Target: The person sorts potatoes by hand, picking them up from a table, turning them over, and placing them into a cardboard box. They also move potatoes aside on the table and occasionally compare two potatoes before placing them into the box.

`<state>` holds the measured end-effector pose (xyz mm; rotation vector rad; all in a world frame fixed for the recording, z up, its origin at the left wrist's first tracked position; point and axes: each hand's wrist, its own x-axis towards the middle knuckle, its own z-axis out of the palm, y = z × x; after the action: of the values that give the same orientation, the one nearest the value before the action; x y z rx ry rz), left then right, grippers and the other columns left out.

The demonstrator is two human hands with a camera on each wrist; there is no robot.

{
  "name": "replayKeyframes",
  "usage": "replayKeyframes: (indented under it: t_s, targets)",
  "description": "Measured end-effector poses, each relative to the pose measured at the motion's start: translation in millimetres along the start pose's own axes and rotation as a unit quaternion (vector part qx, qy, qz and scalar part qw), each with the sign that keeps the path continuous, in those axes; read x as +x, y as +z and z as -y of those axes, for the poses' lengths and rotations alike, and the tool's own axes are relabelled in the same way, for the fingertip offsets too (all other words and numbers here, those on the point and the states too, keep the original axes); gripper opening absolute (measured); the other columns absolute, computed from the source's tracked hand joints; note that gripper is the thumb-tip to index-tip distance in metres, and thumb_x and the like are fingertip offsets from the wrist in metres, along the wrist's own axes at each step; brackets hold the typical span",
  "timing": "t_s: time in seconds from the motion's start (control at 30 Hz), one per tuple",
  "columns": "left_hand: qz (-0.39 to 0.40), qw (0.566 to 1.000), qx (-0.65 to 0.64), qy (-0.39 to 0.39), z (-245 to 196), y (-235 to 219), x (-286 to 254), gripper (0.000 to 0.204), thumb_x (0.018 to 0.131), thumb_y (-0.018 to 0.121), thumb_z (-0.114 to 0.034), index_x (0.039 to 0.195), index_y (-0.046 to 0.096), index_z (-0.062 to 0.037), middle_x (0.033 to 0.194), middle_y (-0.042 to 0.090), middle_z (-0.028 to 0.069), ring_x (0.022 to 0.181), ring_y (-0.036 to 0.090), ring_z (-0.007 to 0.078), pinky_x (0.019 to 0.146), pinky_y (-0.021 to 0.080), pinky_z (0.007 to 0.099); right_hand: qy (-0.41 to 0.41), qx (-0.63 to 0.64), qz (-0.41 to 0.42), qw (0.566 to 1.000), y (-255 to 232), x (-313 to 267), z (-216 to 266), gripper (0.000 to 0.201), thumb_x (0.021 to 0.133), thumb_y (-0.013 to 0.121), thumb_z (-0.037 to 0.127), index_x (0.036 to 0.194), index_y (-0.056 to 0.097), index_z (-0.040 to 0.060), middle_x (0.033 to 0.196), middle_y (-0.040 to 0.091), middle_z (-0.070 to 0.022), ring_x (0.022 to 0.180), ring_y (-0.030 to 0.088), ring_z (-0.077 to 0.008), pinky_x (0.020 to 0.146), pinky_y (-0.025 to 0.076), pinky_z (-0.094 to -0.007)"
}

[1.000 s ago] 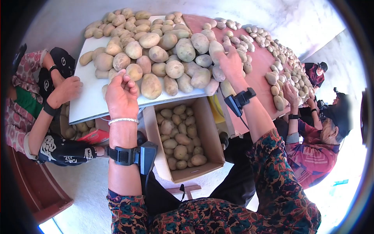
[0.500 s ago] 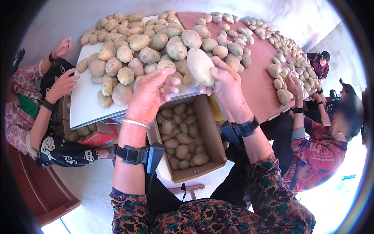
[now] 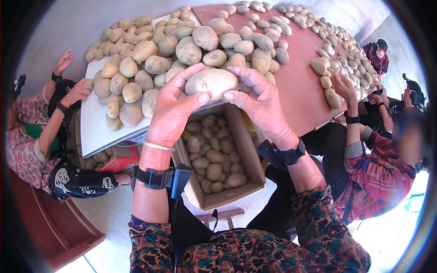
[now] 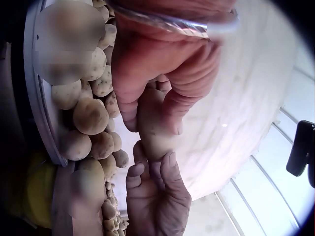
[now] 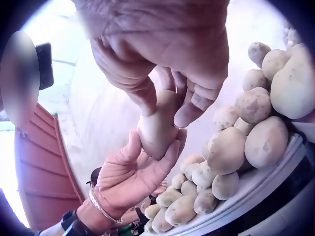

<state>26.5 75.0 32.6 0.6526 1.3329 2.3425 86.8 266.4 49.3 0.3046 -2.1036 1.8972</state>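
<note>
Left hand (image 3: 170, 111) now joined right hand (image 3: 259, 107) on large potato (image 3: 210, 83), fingers of both curled around it, above cardboard box (image 3: 248, 150).

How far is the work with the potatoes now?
Done: the cardboard box below the table edge already holds many potatoes, though it is not full. In hand: the left hand and the right hand both grip one large potato above the box. Left: a big heap of potatoes remains on the white board, and more lie along the red table.
</note>
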Motion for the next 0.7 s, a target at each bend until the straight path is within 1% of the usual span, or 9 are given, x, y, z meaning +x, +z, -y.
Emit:
replayKeyframes:
  t_s: [0.07,0.13,0.33,0.4,0.5,0.57,0.6,0.67,0.7]
  targets:
    - [-0.009,1.000,-0.019,0.018,1,6,1,0.063,0.081,0.073,0.003,0.139,0.048,0.0007,0.131,0.058,0.0127,0.120,0.056,0.0198,0.103,0.048,0.0330,0.008,-0.005,0.000,1.000,-5,-1,1,0.049,0.086,0.071,0.003,0.131,0.053,-0.0017,0.116,0.063,-0.0072,0.107,0.059,-0.0116,0.089,0.050,-0.0259]
    - [-0.009,1.000,-0.020,0.017,1,10,2,0.063,0.081,0.074,0.004,0.138,0.048,0.0008,0.130,0.058,0.0123,0.120,0.057,0.0196,0.103,0.048,0.0329,0.013,0.002,-0.006,1.000,-7,-1,3,0.047,0.086,0.072,0.004,0.130,0.055,-0.0018,0.113,0.064,-0.0063,0.105,0.059,-0.0112,0.090,0.050,-0.0266]
    - [-0.016,1.000,-0.008,0.007,4,11,8,0.062,0.079,0.074,0.005,0.136,0.050,0.0009,0.128,0.059,0.0110,0.118,0.057,0.0188,0.102,0.048,0.0320,0.014,0.051,-0.023,0.998,-12,0,1,0.045,0.086,0.072,0.003,0.128,0.056,-0.0007,0.114,0.063,-0.0058,0.104,0.058,-0.0108,0.091,0.049,-0.0265]
    - [-0.013,1.000,-0.012,0.004,5,11,10,0.061,0.079,0.074,0.005,0.135,0.051,0.0006,0.127,0.060,0.0108,0.118,0.057,0.0186,0.102,0.048,0.0318,0.015,0.040,-0.020,0.999,-13,1,3,0.045,0.086,0.071,0.002,0.128,0.056,-0.0006,0.114,0.062,-0.0055,0.104,0.058,-0.0107,0.091,0.049,-0.0265]
    - [-0.016,1.000,-0.008,-0.003,5,11,10,0.058,0.080,0.075,0.003,0.134,0.053,-0.0004,0.126,0.060,0.0104,0.117,0.058,0.0180,0.101,0.048,0.0312,0.013,0.023,-0.005,1.000,-15,2,3,0.045,0.086,0.071,0.002,0.128,0.056,-0.0002,0.114,0.062,-0.0049,0.105,0.057,-0.0102,0.090,0.049,-0.0261]
    - [-0.022,1.000,-0.004,-0.017,4,11,11,0.053,0.084,0.074,-0.003,0.133,0.054,-0.0016,0.123,0.062,0.0096,0.114,0.059,0.0172,0.098,0.050,0.0307,0.013,0.018,0.006,1.000,-15,3,3,0.045,0.086,0.071,0.001,0.128,0.056,0.0000,0.113,0.062,-0.0047,0.105,0.057,-0.0098,0.089,0.050,-0.0256]
    - [-0.023,1.000,-0.005,-0.020,3,11,11,0.053,0.084,0.074,-0.003,0.133,0.054,-0.0016,0.123,0.062,0.0096,0.114,0.059,0.0172,0.098,0.050,0.0307,0.005,0.029,0.012,0.999,-14,4,3,0.046,0.086,0.072,0.002,0.129,0.056,-0.0002,0.111,0.062,-0.0040,0.103,0.058,-0.0093,0.087,0.050,-0.0247]
    - [-0.023,0.997,-0.011,-0.071,1,9,10,0.047,0.088,0.073,-0.012,0.130,0.055,-0.0005,0.120,0.063,0.0082,0.106,0.062,0.0155,0.089,0.054,0.0282,0.005,0.043,0.017,0.999,-14,3,3,0.047,0.085,0.072,0.003,0.129,0.055,-0.0004,0.109,0.063,-0.0034,0.100,0.059,-0.0089,0.085,0.051,-0.0239]
    - [-0.027,0.996,-0.014,-0.080,0,6,9,0.047,0.088,0.073,-0.012,0.130,0.055,-0.0005,0.120,0.063,0.0082,0.106,0.062,0.0155,0.089,0.054,0.0282,-0.001,-0.005,0.038,0.999,-16,3,1,0.048,0.086,0.073,0.004,0.130,0.055,-0.0007,0.106,0.064,-0.0036,0.096,0.060,-0.0087,0.083,0.052,-0.0238]
